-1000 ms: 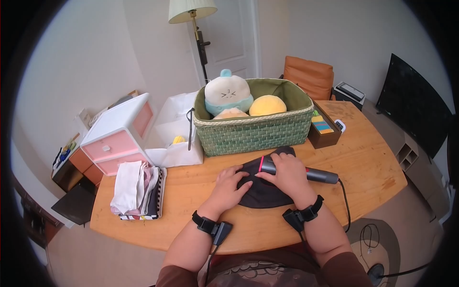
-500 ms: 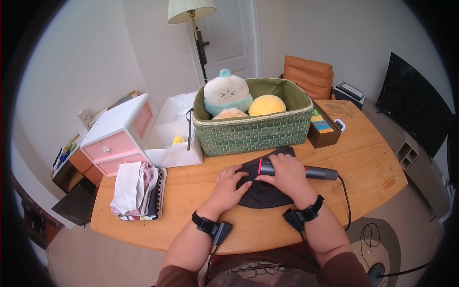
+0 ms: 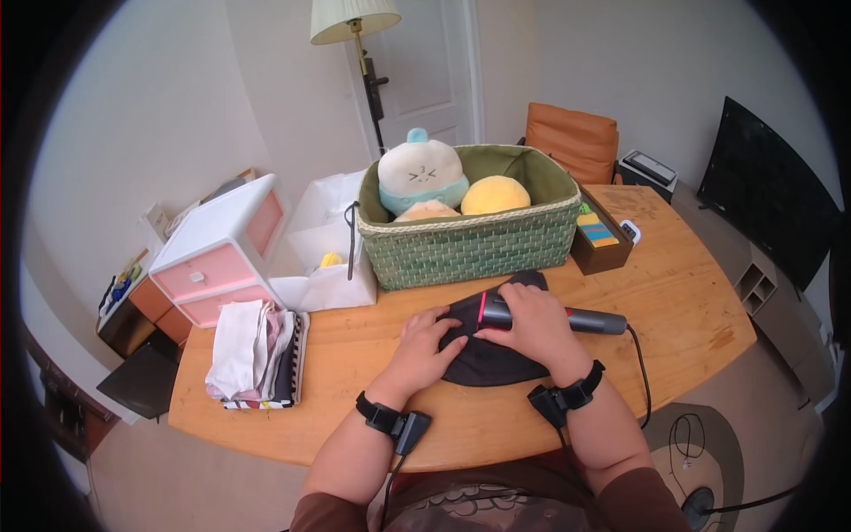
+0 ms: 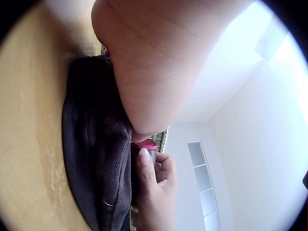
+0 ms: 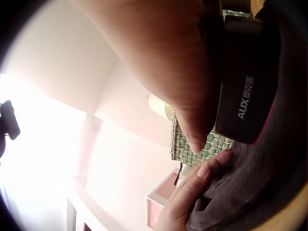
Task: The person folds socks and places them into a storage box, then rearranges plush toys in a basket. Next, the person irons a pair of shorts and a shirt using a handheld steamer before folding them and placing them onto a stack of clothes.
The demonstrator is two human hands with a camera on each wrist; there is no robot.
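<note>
Two bare hands, both yours, work over one piece of dark charcoal cloth (image 3: 487, 365) on a light-brown wooden table (image 3: 470, 436), as seen from the head view. Your left hand (image 3: 425, 350) rests on the cloth's left part, fingers close together and slightly bent, thumb set apart. Your right hand (image 3: 536, 326) curls around a dark gray cylindrical handheld device (image 3: 601, 322) with a pink ring and a black cord, its head over the cloth. Behind them stands one green woven basket (image 3: 470, 253) holding three plush toys: one white and aqua (image 3: 421, 175), one yellow (image 3: 496, 195), one peach-coloured (image 3: 427, 210). To your left are one white-and-pink plastic unit (image 3: 208, 239) with two drawers showing, one white open-topped box (image 3: 341, 293) and one stack of folded clothes (image 3: 257, 355); to your right, one dark brown box (image 3: 605, 260).

The left wrist view shows the heel of your left hand above the bunched cloth, most of its fingers hidden; beyond, your right thumb lies against the device beside its pink ring.

The right wrist view catches the brand label "AUX奥克斯" (image 5: 245, 97) in pale letters on the device, which sits against the cloth, your left fingertips pressing the fabric just beside it.
</note>
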